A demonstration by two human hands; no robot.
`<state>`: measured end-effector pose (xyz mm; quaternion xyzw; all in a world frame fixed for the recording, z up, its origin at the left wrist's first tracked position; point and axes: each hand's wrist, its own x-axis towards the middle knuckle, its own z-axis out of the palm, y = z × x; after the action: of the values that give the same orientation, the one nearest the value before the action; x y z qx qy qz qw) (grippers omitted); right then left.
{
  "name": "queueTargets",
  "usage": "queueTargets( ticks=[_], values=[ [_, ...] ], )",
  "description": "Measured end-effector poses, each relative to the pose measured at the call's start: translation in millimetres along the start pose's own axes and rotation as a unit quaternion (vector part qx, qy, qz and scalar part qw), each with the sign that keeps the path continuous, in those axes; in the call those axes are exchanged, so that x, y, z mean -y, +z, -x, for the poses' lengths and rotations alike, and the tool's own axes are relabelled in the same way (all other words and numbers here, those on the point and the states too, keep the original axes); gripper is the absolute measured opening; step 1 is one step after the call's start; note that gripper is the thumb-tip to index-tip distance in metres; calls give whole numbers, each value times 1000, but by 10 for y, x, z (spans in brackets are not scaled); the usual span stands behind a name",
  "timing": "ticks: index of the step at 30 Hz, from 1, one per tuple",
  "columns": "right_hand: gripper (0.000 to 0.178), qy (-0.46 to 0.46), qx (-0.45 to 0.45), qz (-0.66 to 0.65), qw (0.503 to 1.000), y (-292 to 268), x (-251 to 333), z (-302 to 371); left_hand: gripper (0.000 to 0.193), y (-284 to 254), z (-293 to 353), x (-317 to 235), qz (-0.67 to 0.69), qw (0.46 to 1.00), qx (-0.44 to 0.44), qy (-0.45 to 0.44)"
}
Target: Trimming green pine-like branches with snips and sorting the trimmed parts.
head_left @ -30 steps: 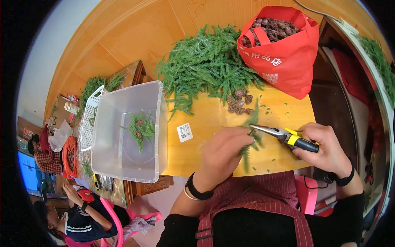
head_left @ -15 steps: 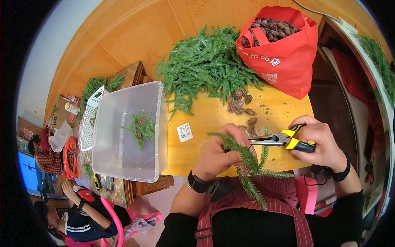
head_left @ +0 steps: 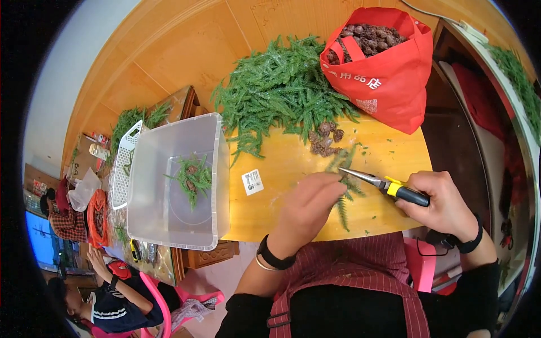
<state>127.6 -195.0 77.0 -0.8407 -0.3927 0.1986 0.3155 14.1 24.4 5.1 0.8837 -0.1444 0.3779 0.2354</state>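
My left hand is closed on a green artificial fir sprig, slightly blurred, whose leaves stick out past the fingertips. My right hand grips needle-nose pliers with yellow and black handles. Their jaws look nearly closed, and the tips reach the sprig just beyond my left fingers; whether they pinch it I cannot tell. Small brown pine cones lie on the yellow table beyond my hands. A large heap of green sprigs covers the table's far side.
A red bag full of pine cones stands at the far right. On the left, a clear plastic bin holds a sprig with cones. A white label lies beside it. Another person sits at the lower left.
My left hand has turned over and the sprig now points away from me, over the table. The pliers have tilted, their handles now closer together, with the tips still by the sprig.
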Motion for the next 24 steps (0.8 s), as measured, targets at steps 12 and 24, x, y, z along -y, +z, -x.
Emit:
queueTargets(
  ticks=[12, 24],
  values=[
    [19, -226, -72, 0, 971, 71, -281, -78, 26, 93, 155, 95, 698, 658, 11, -282],
    [18, -243, -83, 11, 966, 89, -302, -64, 27, 164, 118, 14, 759, 575, 14, -305]
  ],
)
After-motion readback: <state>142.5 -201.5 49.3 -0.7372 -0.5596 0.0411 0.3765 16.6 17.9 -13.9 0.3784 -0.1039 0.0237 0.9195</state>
